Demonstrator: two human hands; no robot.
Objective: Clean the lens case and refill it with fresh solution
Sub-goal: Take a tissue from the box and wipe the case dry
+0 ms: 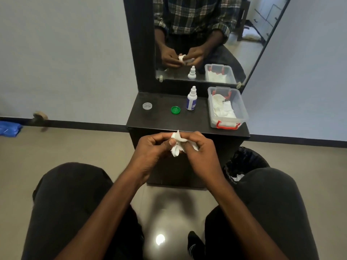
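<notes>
Above the lap, the lens case (176, 151) is gripped in both hands (155, 145) and wiped with tissue (175, 136); caps (175, 109) lie removed, so refilling from the solution bottle (191, 100) likely remains.

Black vanity (187, 121), mirror (206, 34), perhaps tiled floor (75, 147)

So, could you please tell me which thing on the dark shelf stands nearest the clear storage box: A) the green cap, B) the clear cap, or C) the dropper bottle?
C: the dropper bottle stands just left of the clear storage box, with the green cap and the clear cap farther left.
</notes>
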